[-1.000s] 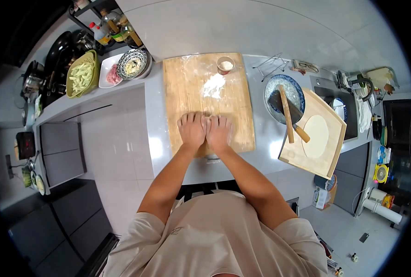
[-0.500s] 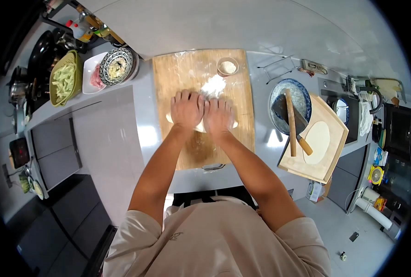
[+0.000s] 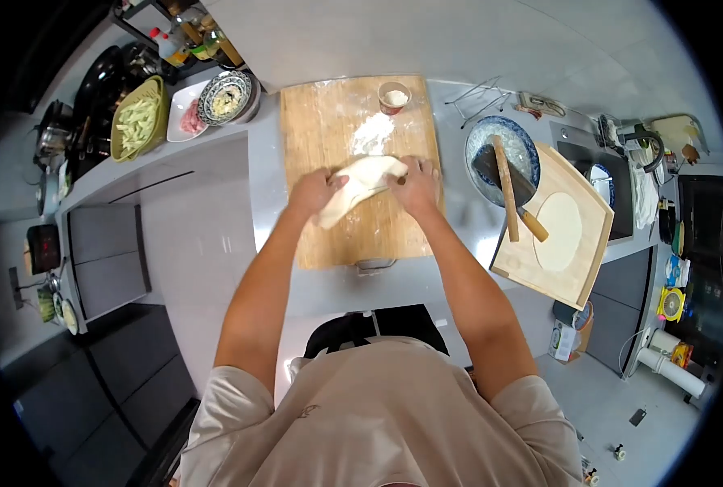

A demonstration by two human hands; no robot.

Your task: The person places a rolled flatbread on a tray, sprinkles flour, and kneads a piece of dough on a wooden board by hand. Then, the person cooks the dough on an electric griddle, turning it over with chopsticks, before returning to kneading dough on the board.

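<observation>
Flour [image 3: 395, 97] sits in a cup [image 3: 389, 110] while left hand [image 3: 312, 193] and right hand [image 3: 417, 187] grip dough [image 3: 362, 183].

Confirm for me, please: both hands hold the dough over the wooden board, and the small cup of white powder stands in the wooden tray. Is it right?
Not quite: the small cup of white powder stands on the wooden board, not in the wooden tray; the head view shows this. The left hand and right hand do hold the dough.

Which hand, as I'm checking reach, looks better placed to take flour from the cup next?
Probably the right hand: the cup, on the right half of the board, is nearer to it than to the left hand, though both hold dough.
</observation>
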